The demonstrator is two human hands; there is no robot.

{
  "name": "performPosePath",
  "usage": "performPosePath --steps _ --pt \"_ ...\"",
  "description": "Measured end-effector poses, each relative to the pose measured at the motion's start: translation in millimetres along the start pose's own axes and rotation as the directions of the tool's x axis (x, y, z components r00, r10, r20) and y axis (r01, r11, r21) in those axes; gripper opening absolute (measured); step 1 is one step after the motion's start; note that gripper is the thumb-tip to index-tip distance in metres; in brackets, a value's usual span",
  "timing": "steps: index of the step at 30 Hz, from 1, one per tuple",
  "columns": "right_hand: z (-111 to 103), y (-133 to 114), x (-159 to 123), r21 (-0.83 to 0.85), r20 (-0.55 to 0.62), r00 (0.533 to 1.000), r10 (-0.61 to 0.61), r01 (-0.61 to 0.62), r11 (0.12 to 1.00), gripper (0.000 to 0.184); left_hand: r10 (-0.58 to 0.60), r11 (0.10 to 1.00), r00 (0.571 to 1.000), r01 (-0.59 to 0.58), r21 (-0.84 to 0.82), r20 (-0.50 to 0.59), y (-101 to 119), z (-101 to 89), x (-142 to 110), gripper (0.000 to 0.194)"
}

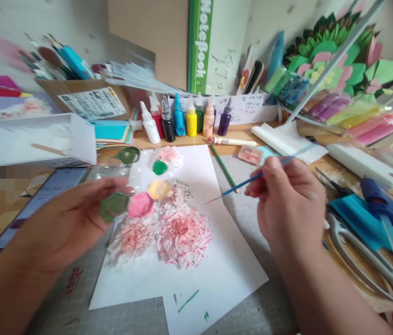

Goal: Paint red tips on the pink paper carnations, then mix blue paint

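Note:
My left hand (67, 218) holds a clear paint palette (136, 195) with wells of green, pink, yellow and dark green paint, fingers curled under its left edge. My right hand (287, 200) pinches a thin blue paintbrush (248, 181), its reddish tip pointing left over the white sheet (196, 274). On the sheet lie fringed paper flowers (182, 235) with pink and red edges, just below the palette. A second brush or green pencil (224, 168) lies on the sheet's right edge.
A row of paint bottles (185, 118) stands at the back of the desk. A phone (39, 200) lies at left beside a white box (36, 139). Scissors (356, 256), a glue gun (384, 209) and blue paper lie at right; green paper leaves (325, 51) stand behind.

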State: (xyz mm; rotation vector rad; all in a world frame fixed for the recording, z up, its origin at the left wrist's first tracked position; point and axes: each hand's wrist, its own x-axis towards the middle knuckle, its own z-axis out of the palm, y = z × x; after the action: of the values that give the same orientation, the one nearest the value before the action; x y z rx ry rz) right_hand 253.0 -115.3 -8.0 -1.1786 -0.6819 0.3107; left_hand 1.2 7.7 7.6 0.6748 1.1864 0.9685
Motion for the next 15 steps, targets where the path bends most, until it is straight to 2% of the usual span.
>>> performPosePath --steps 2,3,6,8,10,13,15 --pt "0 -9 -8 0.099 -0.079 0.997 -0.024 0.032 0.995 0.019 0.037 0.999 0.997 -0.039 0.02 0.062 -5 5.7 -8 0.018" --pt "0 -12 -12 0.115 -0.072 0.996 -0.045 0.054 0.992 0.016 0.049 0.998 0.993 -0.052 0.022 0.111 -8 7.2 -10 0.015" --pt "0 -17 -26 0.104 0.15 0.98 -0.13 0.115 0.988 0.005 0.055 0.993 0.959 -0.083 0.088 0.277 -14 5.9 -13 0.009" --pt "0 -16 -32 0.082 0.3 0.94 -0.163 0.145 0.986 0.007 0.058 0.987 0.941 -0.104 0.121 0.334 -17 2.9 -14 0.013" --pt "1 -13 -35 0.045 0.379 0.912 -0.158 0.153 0.987 0.009 0.062 0.985 0.93 -0.116 0.131 0.362 -18 0.7 -15 0.017" --pt "1 -11 -34 0.013 0.394 0.912 -0.113 0.118 0.993 0.007 0.075 0.983 0.923 -0.132 0.126 0.378 -19 -0.3 -17 0.019" --pt "0 -12 -33 0.026 0.343 0.935 -0.084 0.08 0.996 0.007 0.075 0.984 0.922 -0.13 0.122 0.381 -19 -0.2 -17 0.019"
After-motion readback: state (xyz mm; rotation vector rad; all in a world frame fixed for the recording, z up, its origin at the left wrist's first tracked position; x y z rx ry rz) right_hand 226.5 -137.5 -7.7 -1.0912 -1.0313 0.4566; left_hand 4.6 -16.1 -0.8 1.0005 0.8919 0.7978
